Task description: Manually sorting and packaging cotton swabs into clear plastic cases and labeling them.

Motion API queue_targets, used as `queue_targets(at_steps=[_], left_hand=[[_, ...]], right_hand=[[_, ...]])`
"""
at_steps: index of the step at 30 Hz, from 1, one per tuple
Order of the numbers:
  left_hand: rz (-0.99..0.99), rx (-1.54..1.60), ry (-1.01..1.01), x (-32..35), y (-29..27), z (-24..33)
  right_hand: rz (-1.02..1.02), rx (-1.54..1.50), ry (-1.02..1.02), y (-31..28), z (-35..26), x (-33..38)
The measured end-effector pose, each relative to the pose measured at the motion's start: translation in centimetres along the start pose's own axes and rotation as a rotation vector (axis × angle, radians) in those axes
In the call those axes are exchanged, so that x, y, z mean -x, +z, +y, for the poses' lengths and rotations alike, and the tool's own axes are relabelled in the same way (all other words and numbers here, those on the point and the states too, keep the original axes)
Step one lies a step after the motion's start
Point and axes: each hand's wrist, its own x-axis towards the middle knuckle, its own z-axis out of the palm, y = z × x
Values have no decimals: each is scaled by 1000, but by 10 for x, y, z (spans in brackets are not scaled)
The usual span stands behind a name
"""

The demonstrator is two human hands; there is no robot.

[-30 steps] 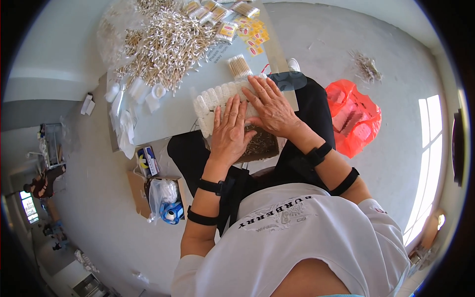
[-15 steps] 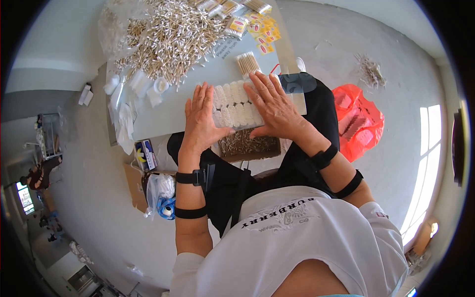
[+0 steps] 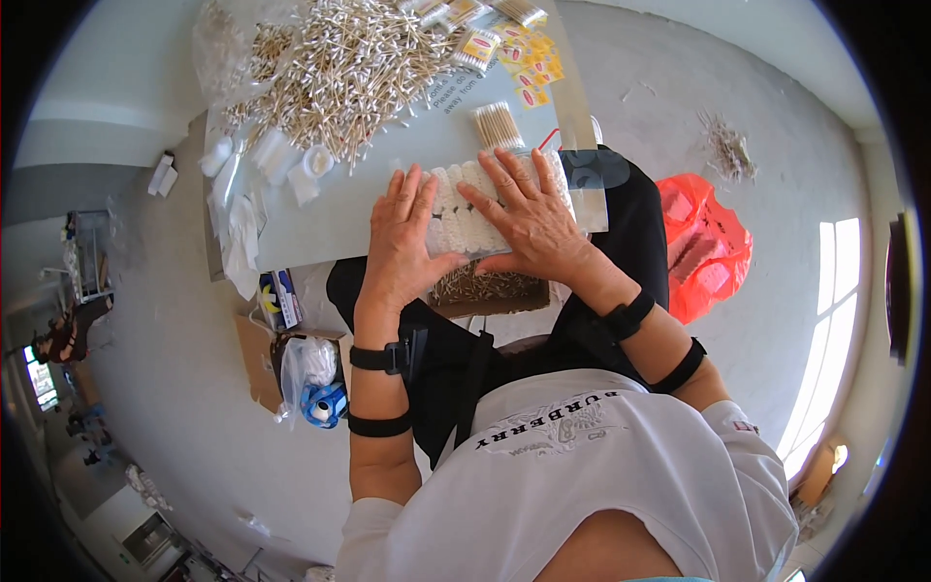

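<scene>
A block of white cotton swab bundles [image 3: 452, 210], set side by side in two rows, lies at the table's near edge, seemingly in clear plastic. My left hand [image 3: 400, 233] rests along its left end, fingers stretched up and thumb along the near side. Across its right part spreads my right hand [image 3: 529, 218], fingers apart and flat on the top, its thumb pointing toward the left one. Both palms touch the block, and the right hand covers some of its bundles. Just beyond it is a loose bundle of cotton swabs [image 3: 497, 126].
Loose cotton swabs [image 3: 339, 73] are heaped on the table [image 3: 310, 233], with yellow labels [image 3: 533, 63] and labelled packs [image 3: 476, 48] nearby. Below the table edge sits a cardboard box of swabs [image 3: 493, 291]. A red plastic bag [image 3: 703, 247] stands on the floor at right.
My right hand has shifted slightly left over the block, its fingers flatter on the top. The left hand stays at the left end. The whole view has moved slightly.
</scene>
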Motion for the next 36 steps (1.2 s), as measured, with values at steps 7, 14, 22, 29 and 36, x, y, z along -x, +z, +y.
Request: queue_targets(at_steps=[7, 14, 22, 29, 36], left_hand=[[14, -32, -58, -4, 5, 20], [-10, -148, 56, -10, 14, 10], [-68, -126, 136, -4, -13, 3], [353, 67, 7, -62, 51, 33], [276, -89, 12, -60, 61, 29]], right_hand=[[-24, -25, 24, 1, 1, -3], [-46, 22, 71, 3, 3, -4], [-39, 7, 89, -4, -4, -18], [137, -294, 101, 11, 31, 3], [342, -27, 66, 25, 42, -25]])
